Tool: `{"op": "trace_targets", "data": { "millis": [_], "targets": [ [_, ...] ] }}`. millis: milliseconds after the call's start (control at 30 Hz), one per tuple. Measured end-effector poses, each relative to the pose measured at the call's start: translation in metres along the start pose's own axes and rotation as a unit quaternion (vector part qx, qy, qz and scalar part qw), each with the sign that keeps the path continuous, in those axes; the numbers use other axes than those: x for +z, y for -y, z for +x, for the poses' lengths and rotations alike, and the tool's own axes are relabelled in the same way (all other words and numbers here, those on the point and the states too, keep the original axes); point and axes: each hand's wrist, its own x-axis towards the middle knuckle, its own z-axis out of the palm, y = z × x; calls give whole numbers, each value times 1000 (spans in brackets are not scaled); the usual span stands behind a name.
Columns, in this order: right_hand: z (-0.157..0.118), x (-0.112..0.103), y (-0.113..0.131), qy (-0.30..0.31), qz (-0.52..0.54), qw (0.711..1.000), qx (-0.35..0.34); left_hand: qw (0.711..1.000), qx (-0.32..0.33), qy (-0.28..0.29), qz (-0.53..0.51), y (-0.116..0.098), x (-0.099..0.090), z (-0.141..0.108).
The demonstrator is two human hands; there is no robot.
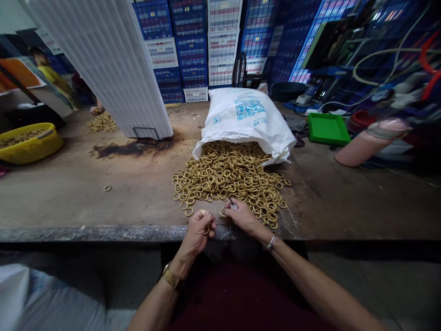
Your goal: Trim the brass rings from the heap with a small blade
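Brass-coloured rings [230, 177] spill in a heap from the mouth of a white sack [246, 115] onto the brown table [138, 207]. At the table's front edge, my left hand [200, 230] is closed on a ring [206, 229]. My right hand [243, 216] is beside it at the heap's front, fingers pinched round a small dark-tipped tool with a pale part [234, 206]. Another ring [223, 212] lies right at the fingertips of my right hand; whether they touch it is unclear.
A single ring [107, 188] lies left. Beyond are a yellow basin [31, 149], a white corrugated panel [120, 69] and a person in yellow [55, 80]. A green tray [328, 129] and pink bottle [368, 142] stand right. Stacked crates [193, 50] rise behind.
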Motion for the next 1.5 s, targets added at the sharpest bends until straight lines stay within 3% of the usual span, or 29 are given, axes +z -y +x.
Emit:
{"op": "trace_targets", "data": {
  "millis": [167, 267, 367, 567, 800, 933, 1033, 1133, 1267, 1500],
  "targets": [
    [-6, -2, 6, 81, 224, 964, 119, 968, 116, -27, 222, 11, 6, 2],
    [-8, -3, 9, 115, 280, 943, 138, 946, 174, 5, 273, 12, 8, 3],
    [-8, -2, 8, 124, 288, 938, 145, 942, 199, 22, 270, 10, 12, 3],
    [-10, 3, 6, 63, 193, 975, 94, 952, 181, 13, 247, 4, 18, 0],
    [-12, 1, 13, 50, 93, 992, 74, 986, -1, 40, 161, 8, 15, 1],
    [-10, 1, 9, 83, 106, 988, 76, 992, -42, 74, 92, 6, 16, 1],
    [-7, -1, 3, 54, 72, 995, 50, 994, -44, 70, 66, 5, 17, 0],
    [-7, -4, 1, 7, -52, 998, -36, 996, -20, 51, 75, 7, 16, 0],
    [-14, -5, 3, 45, -206, 970, -118, 993, 14, 40, 108, 9, 14, 1],
    [-20, -4, 12, 74, -313, 937, -137, 987, 34, 34, 154, 8, 14, 0]
  ]
}}
